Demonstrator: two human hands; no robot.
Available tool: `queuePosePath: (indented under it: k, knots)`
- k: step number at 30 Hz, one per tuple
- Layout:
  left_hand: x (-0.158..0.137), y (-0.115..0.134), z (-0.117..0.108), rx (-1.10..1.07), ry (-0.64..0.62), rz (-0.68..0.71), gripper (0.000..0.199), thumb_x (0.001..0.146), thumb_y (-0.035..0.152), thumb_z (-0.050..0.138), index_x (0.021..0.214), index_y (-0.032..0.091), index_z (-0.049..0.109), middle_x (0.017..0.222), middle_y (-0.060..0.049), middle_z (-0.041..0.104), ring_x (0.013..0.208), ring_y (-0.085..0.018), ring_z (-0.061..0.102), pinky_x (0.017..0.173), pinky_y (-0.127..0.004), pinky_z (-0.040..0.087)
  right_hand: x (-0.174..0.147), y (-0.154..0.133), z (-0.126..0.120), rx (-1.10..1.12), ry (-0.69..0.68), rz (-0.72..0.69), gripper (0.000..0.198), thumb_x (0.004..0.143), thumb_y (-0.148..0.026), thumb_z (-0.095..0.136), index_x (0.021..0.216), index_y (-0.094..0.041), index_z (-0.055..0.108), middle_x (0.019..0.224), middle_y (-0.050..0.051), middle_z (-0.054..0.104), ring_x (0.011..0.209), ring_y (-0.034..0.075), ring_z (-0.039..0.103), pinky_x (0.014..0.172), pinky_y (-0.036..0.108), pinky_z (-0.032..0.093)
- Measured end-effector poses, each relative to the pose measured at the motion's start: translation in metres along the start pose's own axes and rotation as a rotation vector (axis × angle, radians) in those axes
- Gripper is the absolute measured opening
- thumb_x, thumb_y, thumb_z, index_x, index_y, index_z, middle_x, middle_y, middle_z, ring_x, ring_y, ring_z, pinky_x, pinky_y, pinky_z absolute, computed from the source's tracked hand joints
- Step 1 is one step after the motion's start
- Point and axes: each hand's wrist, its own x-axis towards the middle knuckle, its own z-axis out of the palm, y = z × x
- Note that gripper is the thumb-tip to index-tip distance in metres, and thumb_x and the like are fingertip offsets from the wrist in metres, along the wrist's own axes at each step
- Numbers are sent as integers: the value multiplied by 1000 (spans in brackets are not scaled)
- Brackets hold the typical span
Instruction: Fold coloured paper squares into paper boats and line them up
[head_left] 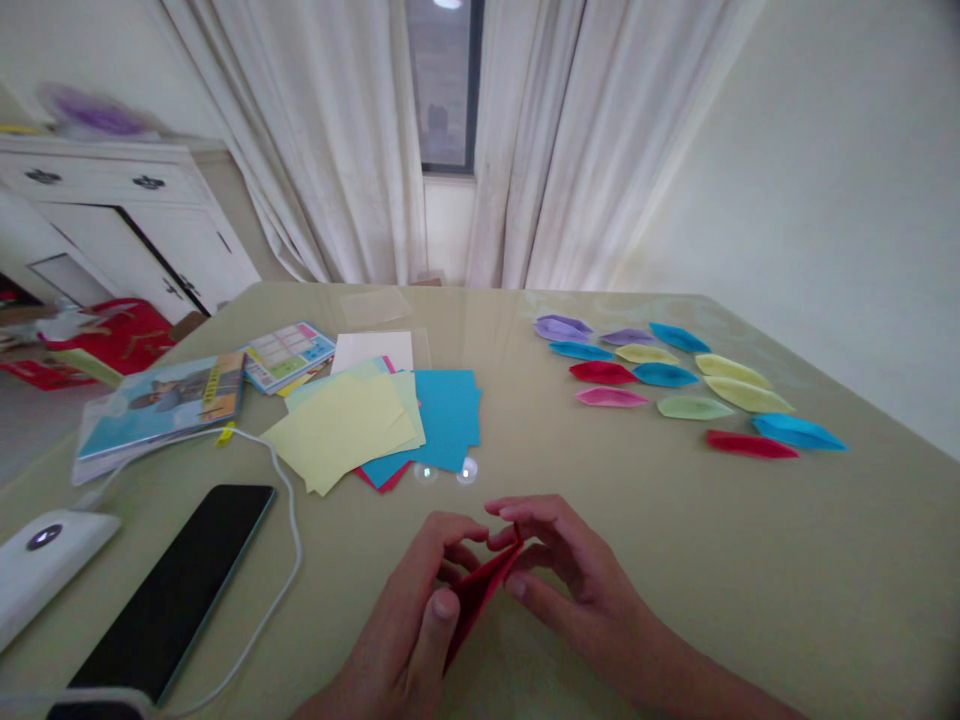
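A folded piece of red paper [480, 592] is held between my two hands at the front of the table. My left hand [424, 590] grips its near left side, thumb on top and fingers curled behind. The fingers of my right hand [566, 560] pinch the far tip, where a small flap stands up. Beyond my hands lies a fanned stack of flat paper, with a yellow sheet [349, 425] on top and blue sheets [450, 410] beside it. To the right, several folded boat-shaped papers rest in loose rows, among them a red one [752, 444] and a blue one [801, 432].
At the left lie a black phone [176, 590], a white power bank [52, 570] and a looping white cable [298, 535]. Behind them are a book [169, 400] and a printed card [289, 355]. A white cabinet [127, 220] stands past the table's left edge.
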Motion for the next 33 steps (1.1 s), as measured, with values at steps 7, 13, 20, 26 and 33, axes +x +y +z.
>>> queuePosePath:
  k: [7,13,20,26,33]
  knots:
    - [-2,-2,5,83,117,-99,36,105,52,56,128,26,65,108,-7,75,90,-24,70,80,-32,57,3,1,4,103,57,74,31,103,-37,71,132,-29,64,134,11,67,114,24,72,97,41,61]
    - [1,-12,-3,104,137,145,25,98,27,69,123,28,68,113,-5,77,95,-24,74,82,-29,59,9,6,3,248,153,157,41,94,-44,83,126,-28,64,128,8,73,105,20,74,95,37,61]
    - [4,-11,-6,172,152,235,29,100,15,62,123,33,65,115,-2,74,99,-19,73,86,-25,56,12,3,0,263,133,217,35,88,-43,88,111,-22,72,111,9,81,105,22,77,94,36,62]
    - [6,1,-5,23,46,-26,10,102,27,65,111,25,68,107,-5,73,89,-20,68,76,-25,54,12,2,-1,244,132,214,31,86,-41,91,107,-22,76,107,7,83,100,19,78,89,31,63]
    - [14,15,-12,75,-1,-8,14,101,26,64,113,27,71,119,-5,70,110,-23,68,96,-33,53,15,5,-5,207,91,174,25,89,-37,89,108,-24,80,108,7,83,101,19,78,91,29,61]
